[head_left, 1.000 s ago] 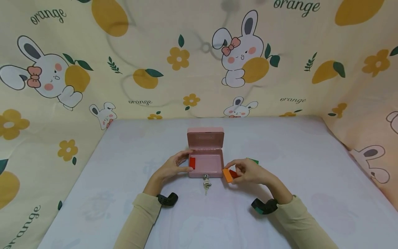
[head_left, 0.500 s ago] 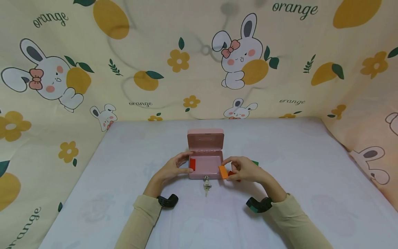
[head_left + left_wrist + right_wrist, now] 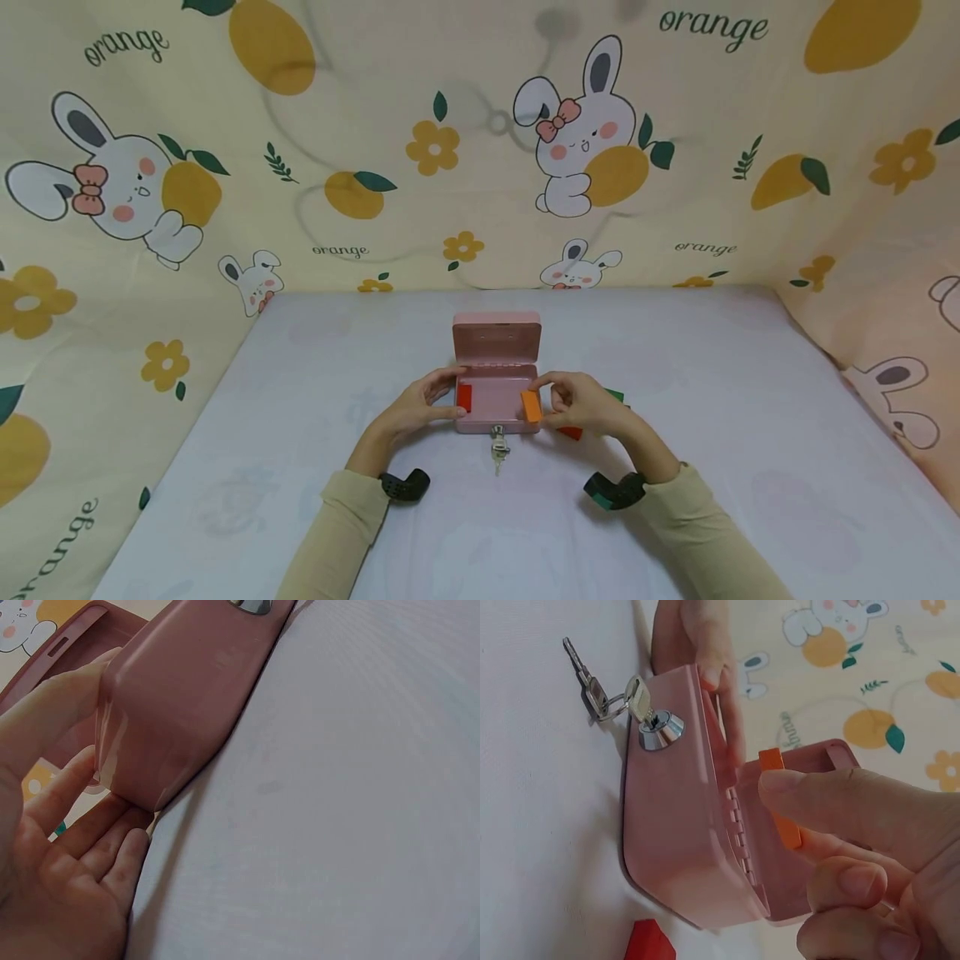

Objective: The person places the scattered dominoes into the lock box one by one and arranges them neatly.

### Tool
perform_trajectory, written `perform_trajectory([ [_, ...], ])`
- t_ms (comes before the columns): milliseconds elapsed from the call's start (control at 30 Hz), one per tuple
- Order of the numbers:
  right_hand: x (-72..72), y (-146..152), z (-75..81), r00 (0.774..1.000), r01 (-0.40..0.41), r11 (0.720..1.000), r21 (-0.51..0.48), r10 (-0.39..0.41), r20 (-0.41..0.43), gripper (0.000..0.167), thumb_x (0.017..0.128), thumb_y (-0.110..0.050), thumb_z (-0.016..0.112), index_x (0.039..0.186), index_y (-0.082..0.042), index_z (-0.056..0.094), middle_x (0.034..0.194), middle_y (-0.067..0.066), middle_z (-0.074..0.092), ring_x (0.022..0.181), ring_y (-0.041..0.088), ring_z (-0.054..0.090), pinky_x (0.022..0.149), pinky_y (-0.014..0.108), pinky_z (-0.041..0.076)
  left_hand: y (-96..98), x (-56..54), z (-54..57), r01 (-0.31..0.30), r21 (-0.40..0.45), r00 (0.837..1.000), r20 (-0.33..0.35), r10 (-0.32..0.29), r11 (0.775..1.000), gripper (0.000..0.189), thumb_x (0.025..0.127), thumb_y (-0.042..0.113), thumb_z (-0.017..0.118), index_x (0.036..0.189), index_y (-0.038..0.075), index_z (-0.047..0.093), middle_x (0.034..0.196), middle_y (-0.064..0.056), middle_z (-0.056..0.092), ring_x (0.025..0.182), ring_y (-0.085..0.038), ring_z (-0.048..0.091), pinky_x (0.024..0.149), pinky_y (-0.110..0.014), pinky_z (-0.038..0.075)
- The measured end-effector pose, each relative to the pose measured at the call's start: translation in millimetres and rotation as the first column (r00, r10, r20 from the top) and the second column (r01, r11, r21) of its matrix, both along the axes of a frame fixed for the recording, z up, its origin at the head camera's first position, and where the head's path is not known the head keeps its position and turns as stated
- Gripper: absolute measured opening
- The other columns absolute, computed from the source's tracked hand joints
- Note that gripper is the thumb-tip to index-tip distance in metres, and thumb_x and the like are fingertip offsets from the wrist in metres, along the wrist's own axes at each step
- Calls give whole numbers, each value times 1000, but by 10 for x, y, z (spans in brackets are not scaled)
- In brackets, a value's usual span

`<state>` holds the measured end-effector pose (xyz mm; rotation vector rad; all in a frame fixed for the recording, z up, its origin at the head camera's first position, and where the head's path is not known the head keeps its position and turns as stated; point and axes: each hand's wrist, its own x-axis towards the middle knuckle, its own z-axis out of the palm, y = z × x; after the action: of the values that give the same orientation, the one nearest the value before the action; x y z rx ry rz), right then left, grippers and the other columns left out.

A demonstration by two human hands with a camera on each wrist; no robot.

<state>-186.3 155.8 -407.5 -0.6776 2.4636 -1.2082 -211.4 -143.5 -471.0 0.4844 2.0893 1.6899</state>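
A pink metal cash box (image 3: 495, 402) stands with its lid (image 3: 497, 342) up, and a red block (image 3: 465, 398) sits inside at its left wall. My left hand (image 3: 408, 407) holds the box's left side, the thumb at the rim and the fingers along the outer wall. Over the right part of the box, my right hand (image 3: 583, 404) pinches an orange block (image 3: 784, 802) between thumb and index finger. In the right wrist view the block is above the opening, in front of the raised lid.
Keys (image 3: 637, 697) hang from the lock on the box's front. Just right of the box, another red block (image 3: 651, 941) lies on the white tabletop (image 3: 300, 533). A green block (image 3: 616, 395) shows partly behind my right hand. A printed cloth (image 3: 285, 208) rises behind the table.
My right hand has moved left with the orange block, from beside the box to above its right part. The left hand has stayed on the box.
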Motion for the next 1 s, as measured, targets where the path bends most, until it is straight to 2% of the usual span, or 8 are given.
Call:
perform_trajectory([
  [400, -30, -109, -21, 998, 52, 998, -16, -53, -34, 47, 77, -11, 78, 118, 2, 59, 62, -4, 37, 56, 5, 37, 57, 19, 33, 7, 9, 21, 1, 3, 1000, 13, -1, 1000, 70, 85, 10, 73, 146, 10, 38, 159, -11, 31, 149, -33, 27, 124, -50, 21],
  [767, -64, -229, -67, 994, 112, 994, -8, -113, -14, 44, 77, -9, 77, 117, 0, 61, 60, -3, 37, 60, 11, 41, 65, 22, 38, 16, 22, 35, -8, -7, 1000, 27, 8, 1000, 70, 85, 10, 73, 146, 11, 38, 159, -10, 31, 149, -32, 26, 124, -50, 20],
  [1000, -80, -296, -71, 991, 130, 991, -10, -131, -5, 46, 76, -10, 78, 119, -1, 61, 61, -3, 39, 60, 13, 41, 56, 20, 34, 15, 26, 47, -8, -6, 1000, 16, 8, 1000, 70, 85, 9, 72, 146, 9, 38, 159, -12, 31, 149, -34, 26, 124, -51, 19],
])
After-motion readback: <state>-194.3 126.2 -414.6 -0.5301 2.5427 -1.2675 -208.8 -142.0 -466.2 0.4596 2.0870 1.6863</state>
